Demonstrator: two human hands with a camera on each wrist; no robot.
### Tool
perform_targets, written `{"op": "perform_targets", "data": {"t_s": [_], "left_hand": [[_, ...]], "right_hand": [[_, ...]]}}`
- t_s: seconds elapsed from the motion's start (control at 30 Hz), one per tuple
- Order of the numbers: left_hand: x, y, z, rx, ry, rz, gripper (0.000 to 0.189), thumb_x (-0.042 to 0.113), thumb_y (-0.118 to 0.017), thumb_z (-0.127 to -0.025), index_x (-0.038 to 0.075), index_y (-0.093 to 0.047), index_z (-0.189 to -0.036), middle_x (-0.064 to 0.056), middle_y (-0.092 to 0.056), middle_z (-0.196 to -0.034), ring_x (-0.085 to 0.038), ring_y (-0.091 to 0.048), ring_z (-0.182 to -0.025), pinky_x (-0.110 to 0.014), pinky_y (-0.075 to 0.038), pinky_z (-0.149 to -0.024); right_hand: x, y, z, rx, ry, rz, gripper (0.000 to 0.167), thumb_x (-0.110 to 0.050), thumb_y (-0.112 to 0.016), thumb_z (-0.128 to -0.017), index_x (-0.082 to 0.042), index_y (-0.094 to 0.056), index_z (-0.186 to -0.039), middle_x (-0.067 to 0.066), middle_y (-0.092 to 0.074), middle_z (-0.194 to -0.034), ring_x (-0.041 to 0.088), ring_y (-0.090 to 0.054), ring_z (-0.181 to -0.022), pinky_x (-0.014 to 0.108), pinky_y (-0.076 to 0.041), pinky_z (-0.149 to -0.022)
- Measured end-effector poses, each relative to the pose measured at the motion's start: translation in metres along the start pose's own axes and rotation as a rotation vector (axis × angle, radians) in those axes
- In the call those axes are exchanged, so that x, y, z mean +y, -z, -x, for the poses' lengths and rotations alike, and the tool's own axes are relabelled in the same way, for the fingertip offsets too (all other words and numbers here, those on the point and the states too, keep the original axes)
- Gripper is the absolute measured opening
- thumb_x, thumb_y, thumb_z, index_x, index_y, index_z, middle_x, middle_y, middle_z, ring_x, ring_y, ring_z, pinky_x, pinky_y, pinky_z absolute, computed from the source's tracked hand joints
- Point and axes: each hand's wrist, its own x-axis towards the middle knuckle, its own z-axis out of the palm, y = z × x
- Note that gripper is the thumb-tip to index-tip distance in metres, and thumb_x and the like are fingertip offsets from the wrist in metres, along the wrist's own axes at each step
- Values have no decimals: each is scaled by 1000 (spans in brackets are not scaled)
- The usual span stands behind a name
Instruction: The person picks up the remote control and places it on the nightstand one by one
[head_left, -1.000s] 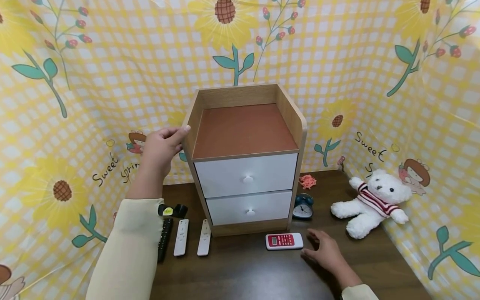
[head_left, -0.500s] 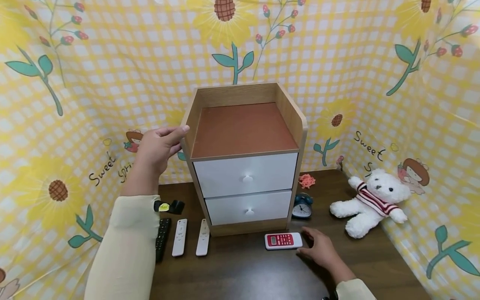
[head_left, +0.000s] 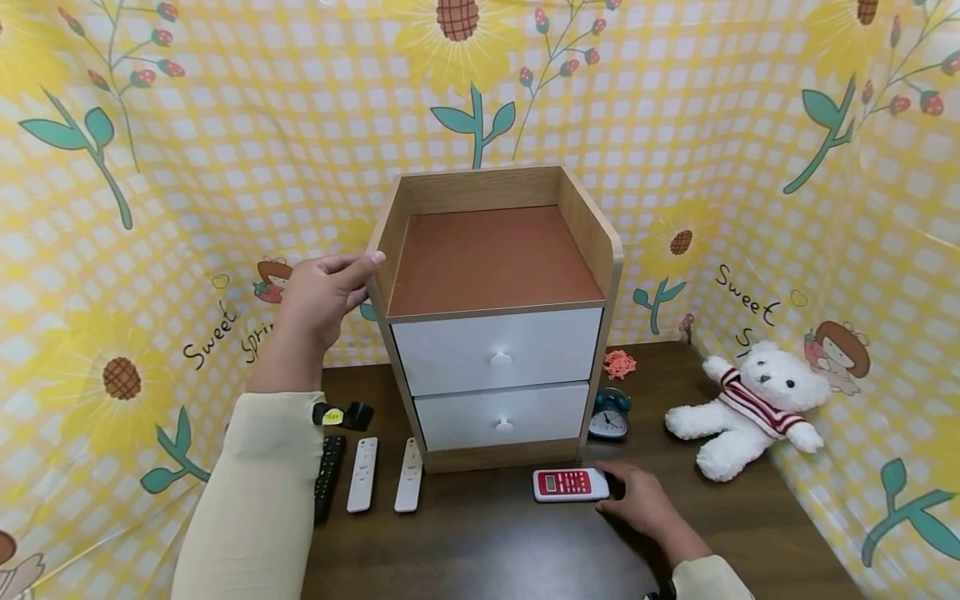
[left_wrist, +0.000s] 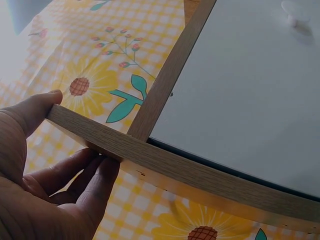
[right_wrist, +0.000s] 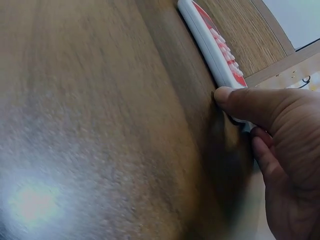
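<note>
A small wooden cabinet [head_left: 501, 457] with two white drawers, both closed, stands on the dark table. My left hand [head_left: 318, 298] pinches the upper edge of its left side panel [left_wrist: 90, 125], thumb on one face and fingers on the other. In front of the cabinet a white calculator [head_left: 555, 497] with a red face lies flat, its buttons upward. My right hand [head_left: 643, 505] is at its right end. The right wrist view shows the thumb [right_wrist: 235, 97] on the near edge of the calculator and the fingers at its far side, pinching that end.
Two white remotes [head_left: 363, 475] and a black remote [head_left: 328, 475] lie left of the cabinet. To its right are a small alarm clock [head_left: 609, 423], a coral-coloured tangle [head_left: 619, 364] and a white teddy bear [head_left: 750, 408]. Patterned cloth [head_left: 300, 108] surrounds the table.
My right hand has moved left, from just beside the calculator to its right end, and its fingers have closed on it. The left hand keeps its hold on the cabinet panel.
</note>
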Motion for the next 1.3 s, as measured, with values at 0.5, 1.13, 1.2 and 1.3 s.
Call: {"op": "perform_targets", "data": {"t_s": [0.5,1.13,1.2,1.3], "left_hand": [[2,2,-2,-30,-4,-11,75,46,-73,-104,-2,-53,-158,-13,-34,-176,-28,-45,-159,-38,-42,-127],[1,2,-1,-29,-14,-12,74,45,-72,-105,-2,-52,-159,-15,-37,-175,-30,-47,-156,-39,-42,-127],[1,2,-1,-26,-13,-13,74,45,-72,-105,-2,-52,-159,-15,-37,-174,-30,-48,-156,-39,-42,-127],[0,1,-1,-23,-15,-11,74,45,-72,-104,-2,-53,-157,-16,-38,-173,-30,-49,-155,-39,-43,-127]], "right_hand": [[8,7,-16,-97,149,62,64,-24,-100,-78,-8,-76,-135,10,-74,-131,35,-69,-125,59,-56,-107],[-24,54,-20,-154,169,-142,53,-29,-97,-82,-16,-76,-129,9,-72,-129,20,-66,-109,31,-57,-90],[-35,65,-20,-157,204,-148,54,-27,-97,-83,-15,-75,-131,10,-72,-130,20,-66,-109,29,-58,-88],[-52,83,-20,-150,244,-145,54,-27,-96,-82,-15,-75,-130,9,-72,-130,18,-66,-108,28,-58,-87]]}}
